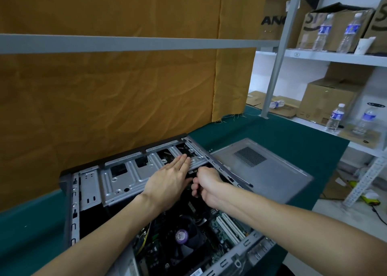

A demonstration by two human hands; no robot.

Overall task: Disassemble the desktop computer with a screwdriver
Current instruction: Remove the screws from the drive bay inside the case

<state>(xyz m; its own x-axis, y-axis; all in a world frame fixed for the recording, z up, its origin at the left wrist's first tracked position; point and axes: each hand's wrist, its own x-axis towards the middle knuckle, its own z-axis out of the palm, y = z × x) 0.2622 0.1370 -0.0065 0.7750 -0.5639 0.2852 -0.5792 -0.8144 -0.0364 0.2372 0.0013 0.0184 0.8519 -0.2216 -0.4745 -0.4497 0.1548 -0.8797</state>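
The workbench was covered by a dark green mat (272, 133). An open grey metal desktop computer case (117, 177) lay on it, and a flat grey metal side panel with a perforated vent (261, 166) lay just beside the case.

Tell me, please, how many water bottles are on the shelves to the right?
5 bottles: two upright on the upper shelf, one lying on the lower shelf beside the post, two upright at the far right. Boxes may hide others.

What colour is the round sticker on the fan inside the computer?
Purple, with a silvery centre. The fan sticker shows best in the head view.
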